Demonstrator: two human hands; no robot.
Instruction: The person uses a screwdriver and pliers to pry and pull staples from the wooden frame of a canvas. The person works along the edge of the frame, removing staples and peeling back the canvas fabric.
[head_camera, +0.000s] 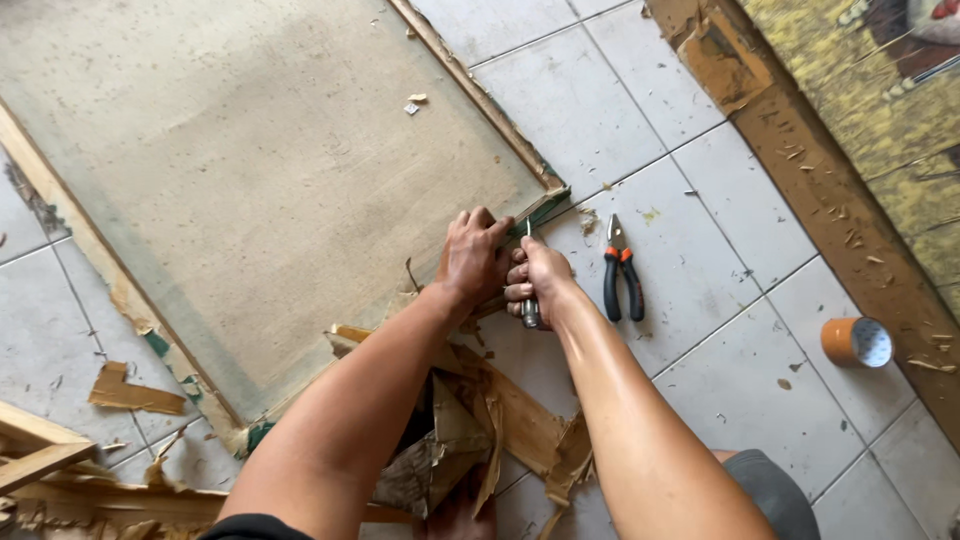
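A large framed board (250, 170) with a beige fibre backing lies face down on the tiled floor. My left hand (472, 256) presses on its lower right edge, fingers curled over the frame near the corner. My right hand (537, 280) is closed around a metal-handled tool (529, 312), whose tip points up into the frame edge by the corner (548, 196). Torn brown tape and backing paper (470, 420) curl up between my forearms.
Pliers (620, 272) with black and orange handles lie on the tiles right of my hands. A roll of brown tape (856, 342) sits further right. A wooden door frame (830, 190) runs along the right. Wood strips (40, 450) and scraps lie at lower left.
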